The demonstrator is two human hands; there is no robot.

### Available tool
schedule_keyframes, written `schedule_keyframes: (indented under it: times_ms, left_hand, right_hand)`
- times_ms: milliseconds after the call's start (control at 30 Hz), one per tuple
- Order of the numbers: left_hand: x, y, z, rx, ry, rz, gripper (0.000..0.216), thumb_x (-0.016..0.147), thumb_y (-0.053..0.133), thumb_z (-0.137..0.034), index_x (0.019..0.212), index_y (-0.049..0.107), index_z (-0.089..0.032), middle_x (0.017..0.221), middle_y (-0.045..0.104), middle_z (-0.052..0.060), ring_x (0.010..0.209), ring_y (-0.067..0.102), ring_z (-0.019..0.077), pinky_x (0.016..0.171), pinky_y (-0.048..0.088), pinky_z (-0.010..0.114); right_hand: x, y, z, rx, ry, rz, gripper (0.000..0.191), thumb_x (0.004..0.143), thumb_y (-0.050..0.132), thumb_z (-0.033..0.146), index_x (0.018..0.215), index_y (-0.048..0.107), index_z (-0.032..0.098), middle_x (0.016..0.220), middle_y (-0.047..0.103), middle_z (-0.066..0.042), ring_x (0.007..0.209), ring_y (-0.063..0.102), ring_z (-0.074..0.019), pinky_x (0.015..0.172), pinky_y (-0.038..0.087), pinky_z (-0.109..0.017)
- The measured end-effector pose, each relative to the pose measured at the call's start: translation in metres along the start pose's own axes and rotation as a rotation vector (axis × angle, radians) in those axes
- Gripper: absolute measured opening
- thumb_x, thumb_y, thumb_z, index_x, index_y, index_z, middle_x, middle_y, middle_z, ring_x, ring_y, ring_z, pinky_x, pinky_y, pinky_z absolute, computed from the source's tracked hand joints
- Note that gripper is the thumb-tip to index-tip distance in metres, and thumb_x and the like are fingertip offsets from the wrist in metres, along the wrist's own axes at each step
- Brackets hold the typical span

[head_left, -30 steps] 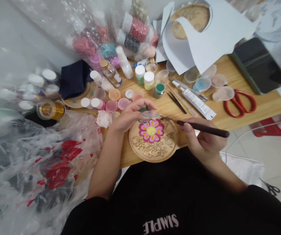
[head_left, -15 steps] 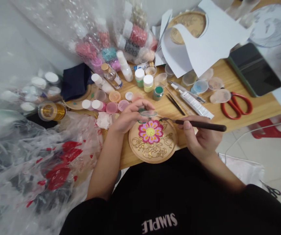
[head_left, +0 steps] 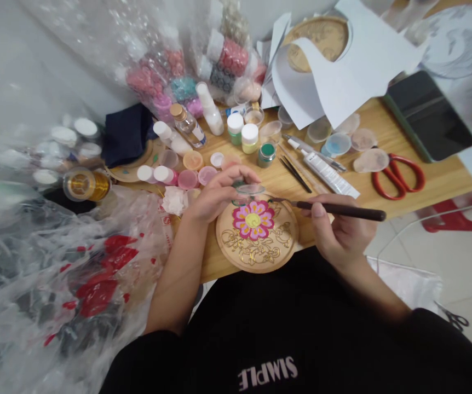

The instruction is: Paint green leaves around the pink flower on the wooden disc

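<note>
One wooden disc [head_left: 256, 249], left grip [head_left: 215, 197] pinching clear lid [head_left: 250, 190] at its rim, right grip [head_left: 338, 232] clamping brush [head_left: 338, 209]

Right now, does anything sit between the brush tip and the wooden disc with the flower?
Nothing visible does. The brush in the right hand has its tip over the upper right edge of the wooden disc. The small clear dish pinched by the left hand sits to the tip's left, not under it.
</note>
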State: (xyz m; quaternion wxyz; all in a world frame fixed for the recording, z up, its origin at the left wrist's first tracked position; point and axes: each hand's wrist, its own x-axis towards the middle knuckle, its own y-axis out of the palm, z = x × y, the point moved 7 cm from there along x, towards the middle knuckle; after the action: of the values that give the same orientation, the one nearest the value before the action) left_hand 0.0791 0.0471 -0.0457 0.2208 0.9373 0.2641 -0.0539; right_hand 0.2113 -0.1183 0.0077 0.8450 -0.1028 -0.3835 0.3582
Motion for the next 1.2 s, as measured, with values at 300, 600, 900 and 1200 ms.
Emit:
schedule_keyframes:
  times_ms: [300,600,900,1200]
  left_hand:
    - [0.0,0.0,-0.001,0.01,-0.001,-0.013,0.031,0.059,0.076,-0.025,0.087,0.067,-0.017,0.081,0.063,0.001,0.074,0.058,0.0128,0.063,0.043,0.025]
    - [0.0,0.002,-0.003,0.016,0.022,0.006,0.026,0.061,0.073,-0.025,0.085,0.069,-0.017,0.081,0.063,0.002,0.079,0.057,0.0138,0.063,0.044,0.023]
    - [0.0,0.0,-0.002,0.012,0.015,-0.011,0.029,0.06,0.076,-0.026,0.086,0.069,-0.018,0.081,0.063,0.001,0.078,0.058,0.0142,0.065,0.044,0.026]
    - [0.0,0.0,0.0,0.031,0.001,-0.017,0.03,0.06,0.078,-0.029,0.087,0.068,-0.019,0.083,0.063,0.001,0.078,0.058,0.0141,0.063,0.044,0.025]
  right_hand:
    - [-0.006,-0.002,-0.006,0.037,0.041,-0.015,0.018,0.087,0.065,0.016,0.104,0.066,0.023,0.087,0.075,-0.003,0.069,0.073,-0.0161,0.059,0.06,-0.028]
    - [0.0,-0.001,0.001,0.001,-0.015,0.004,0.01,0.089,0.063,0.02,0.098,0.067,0.022,0.082,0.074,-0.002,0.065,0.072,-0.0149,0.057,0.059,-0.027]
    - [-0.002,-0.001,0.001,-0.013,-0.034,0.009,0.009,0.089,0.062,0.023,0.096,0.067,0.023,0.08,0.074,-0.001,0.063,0.071,-0.0148,0.055,0.058,-0.027]
    - [0.003,-0.002,0.007,0.064,-0.058,0.019,0.013,0.084,0.064,0.018,0.095,0.067,0.023,0.077,0.073,-0.001,0.064,0.072,-0.0155,0.054,0.058,-0.026]
